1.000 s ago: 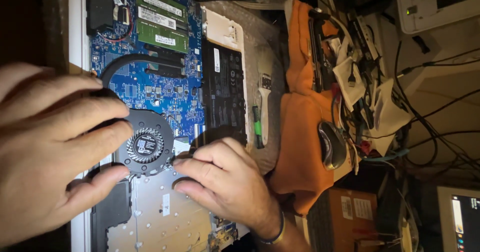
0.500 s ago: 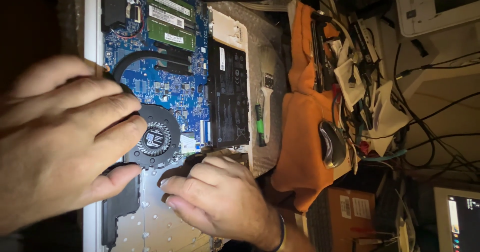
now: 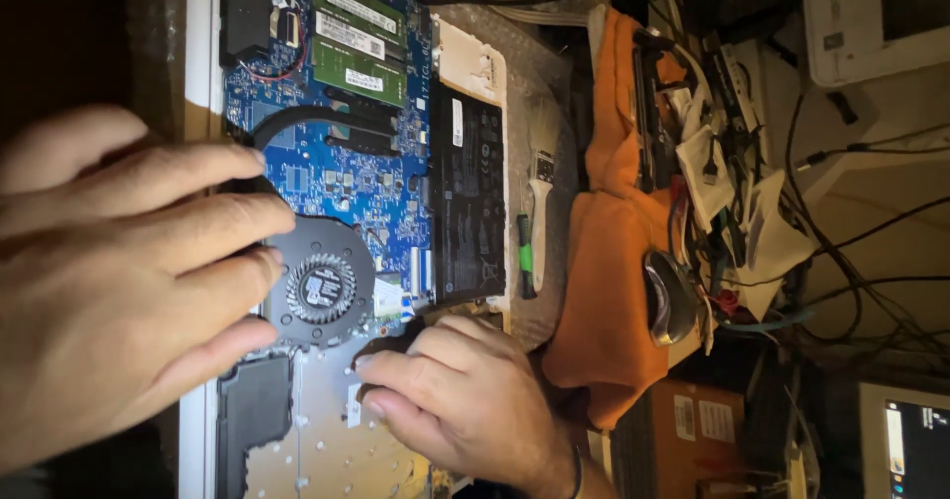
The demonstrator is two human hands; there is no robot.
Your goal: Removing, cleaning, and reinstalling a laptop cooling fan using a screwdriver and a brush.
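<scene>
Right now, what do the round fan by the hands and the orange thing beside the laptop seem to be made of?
Fan: looks like black matte plastic, judging by thin moulded blades around a labelled hub. Orange cloth: apparently soft woven or fleecy fabric, since it folds and drapes; the exact fibre cannot be told.

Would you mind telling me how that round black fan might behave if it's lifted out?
The fan looks thin and plastic, so probably light. Its exposed fine blades seem fragile. The left hand touches its edge; the flat shape likely won't roll.

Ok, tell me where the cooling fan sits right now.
In the head view, the black cooling fan sits left of centre on the blue motherboard, at the left hand fingertips, just above the right hand.
</scene>
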